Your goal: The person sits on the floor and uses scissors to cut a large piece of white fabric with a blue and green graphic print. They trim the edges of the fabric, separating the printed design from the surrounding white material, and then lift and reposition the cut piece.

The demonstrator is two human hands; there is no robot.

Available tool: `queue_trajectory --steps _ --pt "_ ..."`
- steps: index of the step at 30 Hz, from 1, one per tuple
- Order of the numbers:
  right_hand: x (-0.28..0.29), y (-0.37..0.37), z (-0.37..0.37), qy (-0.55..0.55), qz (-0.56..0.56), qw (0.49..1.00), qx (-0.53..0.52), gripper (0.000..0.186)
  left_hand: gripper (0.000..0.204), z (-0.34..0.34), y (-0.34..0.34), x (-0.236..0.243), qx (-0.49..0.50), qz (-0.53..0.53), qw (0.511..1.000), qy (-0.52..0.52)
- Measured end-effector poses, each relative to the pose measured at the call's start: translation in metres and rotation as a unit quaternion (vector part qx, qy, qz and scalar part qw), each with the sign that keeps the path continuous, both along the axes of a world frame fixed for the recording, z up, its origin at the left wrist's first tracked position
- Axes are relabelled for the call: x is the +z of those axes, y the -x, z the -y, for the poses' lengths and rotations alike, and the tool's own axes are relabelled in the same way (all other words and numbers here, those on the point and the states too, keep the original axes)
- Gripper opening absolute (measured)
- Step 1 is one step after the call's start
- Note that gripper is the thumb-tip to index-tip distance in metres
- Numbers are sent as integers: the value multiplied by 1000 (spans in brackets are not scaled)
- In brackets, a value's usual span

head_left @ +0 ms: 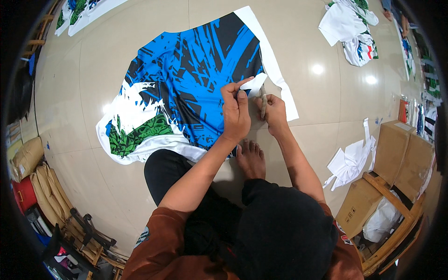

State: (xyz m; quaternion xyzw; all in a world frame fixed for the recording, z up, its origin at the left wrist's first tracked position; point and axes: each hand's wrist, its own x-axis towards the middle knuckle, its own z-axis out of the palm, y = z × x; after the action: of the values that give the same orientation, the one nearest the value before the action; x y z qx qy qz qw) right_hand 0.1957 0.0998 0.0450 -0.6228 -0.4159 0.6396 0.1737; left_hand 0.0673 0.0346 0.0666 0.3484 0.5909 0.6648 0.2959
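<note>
A large piece of printed fabric, blue and black with white and green parts, lies spread on the tiled floor. Along its right side runs a white margin strip, partly separated from the print lower down. My left hand pinches the fabric's right edge, where a white flap is folded up. Closed around the handles of a pair of scissors, my right hand is just right of that edge. The blades are partly hidden by the flap. My bare foot rests below the hands.
White offcuts lie on the floor at right, beside cardboard boxes and a wooden frame. A heap of printed cloth is at far right. Brown wrapped packages stand at left. Another person's hand shows at the top right.
</note>
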Motion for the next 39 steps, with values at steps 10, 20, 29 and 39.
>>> queue_trajectory --steps 10,20,29,39 --pt "-14 11 -6 -3 4 1000 -25 33 20 0 5 3 5 -17 1000 -4" --pt "-20 19 0 -9 -21 998 -52 28 22 1 6 6 6 -16 1000 6" --pt "-21 33 1 -21 -14 998 -57 20 20 0 11 12 6 37 999 -4" --pt "-22 43 -1 -11 -58 995 -77 14 17 0 12 12 13 24 999 -17"
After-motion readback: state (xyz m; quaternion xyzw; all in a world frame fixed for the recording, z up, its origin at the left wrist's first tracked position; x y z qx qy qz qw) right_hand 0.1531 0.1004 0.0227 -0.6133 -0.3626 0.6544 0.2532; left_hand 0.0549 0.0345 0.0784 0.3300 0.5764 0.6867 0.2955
